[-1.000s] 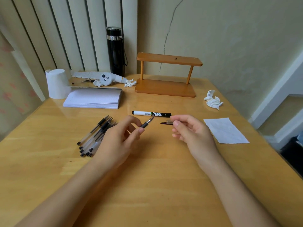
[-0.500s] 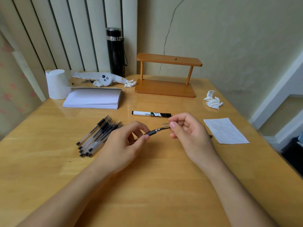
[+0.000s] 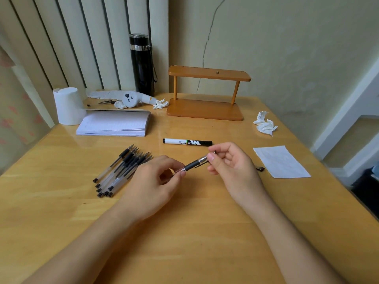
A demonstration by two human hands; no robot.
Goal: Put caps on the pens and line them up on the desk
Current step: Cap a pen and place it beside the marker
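Note:
My left hand [image 3: 158, 181] grips a clear pen with a black grip [image 3: 191, 166] by its barrel, tip pointing right. My right hand [image 3: 231, 160] pinches a clear cap [image 3: 204, 159] that sits over the pen's tip. A pile of several uncapped black pens [image 3: 121, 169] lies to the left of my left hand, tips pointing up and right. A black and white marker [image 3: 187, 142] lies just beyond my hands. A small dark piece [image 3: 260, 169], perhaps a cap, shows behind my right hand.
On the wooden desk [image 3: 194, 232] lie a white sheet of paper [image 3: 282, 161] at right, crumpled tissue [image 3: 265, 124], a wooden stand [image 3: 206, 93], a notebook [image 3: 114, 124], a paper roll [image 3: 67, 106] and a black flask [image 3: 142, 65].
My hands came together. The cap in my right hand went from apart from the pen tip to over it.

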